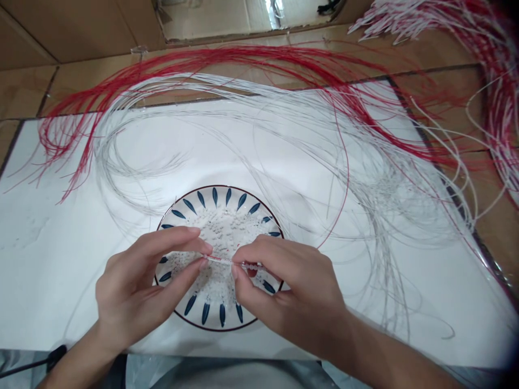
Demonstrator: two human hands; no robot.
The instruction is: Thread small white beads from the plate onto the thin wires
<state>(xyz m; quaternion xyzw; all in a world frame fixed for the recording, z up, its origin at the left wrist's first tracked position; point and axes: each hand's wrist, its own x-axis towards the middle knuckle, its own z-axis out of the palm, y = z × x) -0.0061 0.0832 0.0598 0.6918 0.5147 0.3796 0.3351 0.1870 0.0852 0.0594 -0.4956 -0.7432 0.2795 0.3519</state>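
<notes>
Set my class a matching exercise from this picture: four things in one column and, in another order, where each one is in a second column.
Things:
1. Red strands
2. White beads
3. Blue petal marks
4. Short beaded strand

Places:
A. Pinched between the left hand and right hand
B. Scattered across the middle of the plate
C. Ringing the plate's inner edge
D. Draped over the white sheet and cardboard

Pairs: 1-D, 2-B, 3-C, 4-A
</notes>
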